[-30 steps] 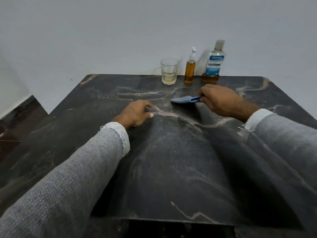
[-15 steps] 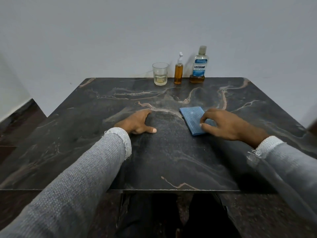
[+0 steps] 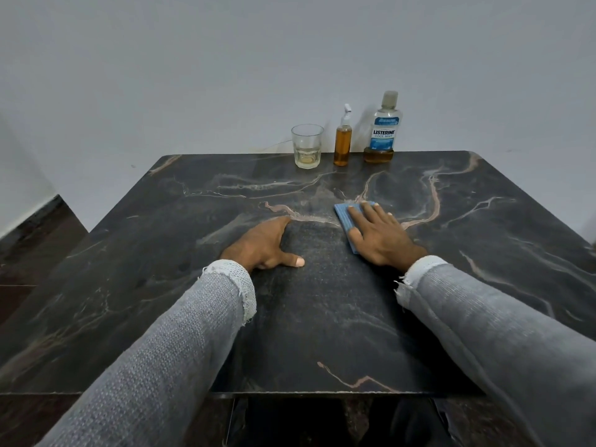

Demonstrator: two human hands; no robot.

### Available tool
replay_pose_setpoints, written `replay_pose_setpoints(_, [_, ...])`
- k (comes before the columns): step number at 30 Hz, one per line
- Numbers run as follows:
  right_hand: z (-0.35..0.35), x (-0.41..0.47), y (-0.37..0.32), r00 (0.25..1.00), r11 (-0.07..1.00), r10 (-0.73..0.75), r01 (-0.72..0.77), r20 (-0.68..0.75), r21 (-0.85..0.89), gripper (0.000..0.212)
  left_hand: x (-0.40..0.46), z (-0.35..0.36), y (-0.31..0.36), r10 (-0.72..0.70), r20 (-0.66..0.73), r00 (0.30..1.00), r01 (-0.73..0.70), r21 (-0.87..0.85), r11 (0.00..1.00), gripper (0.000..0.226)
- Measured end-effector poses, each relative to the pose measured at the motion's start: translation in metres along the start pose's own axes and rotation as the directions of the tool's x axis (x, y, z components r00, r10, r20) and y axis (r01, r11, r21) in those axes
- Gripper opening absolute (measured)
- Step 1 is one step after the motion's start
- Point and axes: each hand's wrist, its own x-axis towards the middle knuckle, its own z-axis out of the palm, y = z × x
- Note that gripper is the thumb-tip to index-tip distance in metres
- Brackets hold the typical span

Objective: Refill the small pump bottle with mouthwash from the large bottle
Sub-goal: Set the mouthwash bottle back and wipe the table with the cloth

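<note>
The small pump bottle (image 3: 342, 144), full of amber liquid with a white pump on top, stands at the table's far edge. To its right is the large Listerine bottle (image 3: 383, 130), capped, with a little amber liquid at the bottom. My right hand (image 3: 379, 235) lies flat with straight fingers on a folded blue cloth (image 3: 344, 219) in the middle of the table. My left hand (image 3: 263, 245) rests on the tabletop beside it, fingers relaxed, holding nothing. Both hands are well short of the bottles.
A clear glass (image 3: 307, 150) with a little pale liquid stands left of the pump bottle. The dark marble table (image 3: 129, 285) backs onto a grey wall. Dark floor shows at the left.
My right hand brought the blue cloth down from the far middle toward me and laid it flat, now pressing on it. My left hand drew back and rests flat. The view pulled away.
</note>
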Motion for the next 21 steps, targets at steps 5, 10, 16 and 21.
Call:
replay_pose_setpoints(5, [0.004, 0.014, -0.030, 0.998, 0.999, -0.049, 0.048, 0.040, 0.024, 0.057, 0.001, 0.000, -0.001, -0.003, -0.005, 1.000, 0.003, 0.031, 1.000, 0.090])
replay_pose_setpoints(10, [0.008, -0.001, -0.047, 0.987, 0.988, -0.151, 0.149, 0.055, 0.029, 0.056, 0.000, 0.000, 0.002, -0.004, -0.015, 1.000, 0.005, 0.047, 0.999, 0.089])
replay_pose_setpoints(16, [-0.002, -0.052, -0.039, 0.958, 0.959, -0.284, 0.282, 0.048, 0.036, 0.069, -0.003, -0.001, 0.001, 0.022, -0.023, 0.999, -0.021, 0.046, 0.999, 0.088])
replay_pose_setpoints(21, [-0.016, -0.052, -0.005, 0.972, 0.972, -0.234, 0.234, 0.016, 0.016, 0.060, -0.004, -0.001, 0.000, 0.041, -0.012, 0.999, -0.041, 0.019, 0.999, 0.085])
